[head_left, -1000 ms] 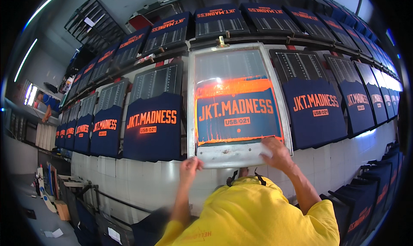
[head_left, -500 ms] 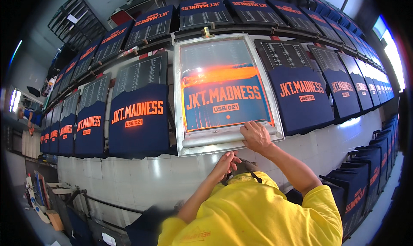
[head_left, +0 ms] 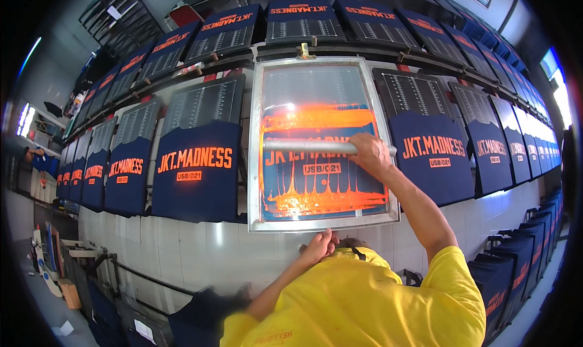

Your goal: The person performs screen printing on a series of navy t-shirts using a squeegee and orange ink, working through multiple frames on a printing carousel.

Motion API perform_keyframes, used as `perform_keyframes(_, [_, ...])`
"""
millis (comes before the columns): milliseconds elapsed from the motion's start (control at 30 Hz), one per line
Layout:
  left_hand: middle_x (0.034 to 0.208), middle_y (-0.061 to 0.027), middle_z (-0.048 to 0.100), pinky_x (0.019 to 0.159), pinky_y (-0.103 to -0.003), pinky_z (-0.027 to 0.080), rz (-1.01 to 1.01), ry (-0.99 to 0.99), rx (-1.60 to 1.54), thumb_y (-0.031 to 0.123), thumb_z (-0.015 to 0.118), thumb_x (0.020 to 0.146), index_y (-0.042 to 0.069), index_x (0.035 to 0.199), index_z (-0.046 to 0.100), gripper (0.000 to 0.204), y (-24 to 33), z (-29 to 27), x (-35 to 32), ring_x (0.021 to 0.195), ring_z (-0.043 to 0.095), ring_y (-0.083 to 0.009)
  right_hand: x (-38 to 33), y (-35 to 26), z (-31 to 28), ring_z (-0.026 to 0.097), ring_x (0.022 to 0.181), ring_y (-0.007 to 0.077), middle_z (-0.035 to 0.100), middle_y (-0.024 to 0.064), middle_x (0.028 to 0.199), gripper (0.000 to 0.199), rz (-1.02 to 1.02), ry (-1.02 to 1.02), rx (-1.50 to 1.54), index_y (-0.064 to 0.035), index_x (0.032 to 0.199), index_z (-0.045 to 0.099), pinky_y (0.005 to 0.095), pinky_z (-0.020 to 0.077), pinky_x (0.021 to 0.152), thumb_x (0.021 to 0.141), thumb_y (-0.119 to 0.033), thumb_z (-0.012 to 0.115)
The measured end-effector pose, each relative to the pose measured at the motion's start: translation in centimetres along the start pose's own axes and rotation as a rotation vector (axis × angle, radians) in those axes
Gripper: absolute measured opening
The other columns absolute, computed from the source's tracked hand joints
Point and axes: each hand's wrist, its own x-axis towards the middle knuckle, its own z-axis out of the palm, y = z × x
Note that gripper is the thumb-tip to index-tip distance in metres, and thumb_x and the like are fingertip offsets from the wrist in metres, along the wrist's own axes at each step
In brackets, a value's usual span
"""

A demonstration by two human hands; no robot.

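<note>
A screen printing frame (head_left: 257,165) with a silver metal border lies over a dark navy shirt on a board. Orange ink streaks its mesh, thickest in an upper band and along the lower part. My right hand (head_left: 370,156) is closed round the right part of a squeegee (head_left: 306,146), a long grey bar lying crosswise over the middle of the mesh. At the frame's near edge, my left hand (head_left: 322,245) has its fingers curled, with one fingertip against the metal border; its other fingers are partly hidden.
Navy shirts with orange print, one at the left (head_left: 195,189) and one at the right (head_left: 431,165), lie on neighbouring boards. Another row stands behind a dark rail (head_left: 358,48). More shirts hang at the lower right (head_left: 522,256). A person (head_left: 44,162) is at the far left.
My right hand has moved the squeegee from the frame's near end up to mid-mesh. Orange ink now lies in a ragged band near the bottom. My left hand stays by the near edge.
</note>
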Motion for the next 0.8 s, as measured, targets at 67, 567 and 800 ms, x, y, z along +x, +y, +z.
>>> perform_keyframes(67, [0.07, -0.0022, 0.054, 0.046, -0.025, 0.034, 0.11, 0.117, 0.043, 0.049, 0.034, 0.106, 0.001, 0.095, 0.056, 0.053, -0.9, 0.4, 0.5, 0.053, 0.046, -0.008, 2.4, 1.8, 0.6, 0.064, 0.083, 0.03, 0.063, 0.0073, 0.084, 0.029, 0.032, -0.051, -0.027, -0.01, 0.09, 0.063, 0.0429, 0.0522, 0.073, 0.068, -0.017, 0.08])
perform_keyframes(567, [0.064, 0.0024, 0.041, 0.06, -0.028, 0.036, 0.137, 0.201, 0.202, 0.046, 0.034, 0.107, 0.009, 0.069, 0.045, 0.054, 0.3, 1.0, -0.4, 0.061, 0.038, -0.011, 8.4, 6.4, 2.7, 0.064, 0.096, 0.0321, 0.068, 0.0081, 0.095, 0.021, -0.007, -0.12, -0.109, -0.0089, 0.093, 0.065, 0.046, 0.0519, 0.081, 0.075, -0.019, 0.071])
perform_keyframes(800, [0.065, 0.0036, 0.043, 0.059, -0.026, 0.034, 0.177, 0.191, 0.221, 0.047, 0.038, 0.105, 0.009, 0.07, 0.048, 0.053, -0.9, 0.1, 0.1, 0.061, 0.038, -0.009, 8.7, 4.4, 0.6, 0.065, 0.091, 0.0328, 0.069, 0.0095, 0.09, 0.02, 0.078, -0.331, -0.099, -0.0087, 0.089, 0.065, 0.0467, 0.0522, 0.078, 0.074, -0.019, 0.072])
